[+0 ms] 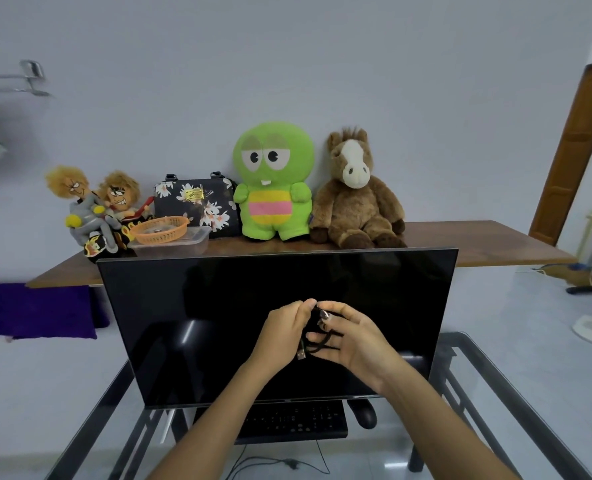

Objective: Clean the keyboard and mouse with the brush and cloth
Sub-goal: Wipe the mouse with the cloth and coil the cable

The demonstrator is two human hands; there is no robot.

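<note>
I see the dark monitor (277, 327) standing on the glass tabletop (516, 386). Below its lower edge lie the black keyboard (291, 422) and, just to its right, the black mouse (364, 414). In front of the screen my right hand (348, 337) has a coiled black cable (317, 344) looped round its fingers, while my left hand (284, 332) pinches the cable's top.
</note>
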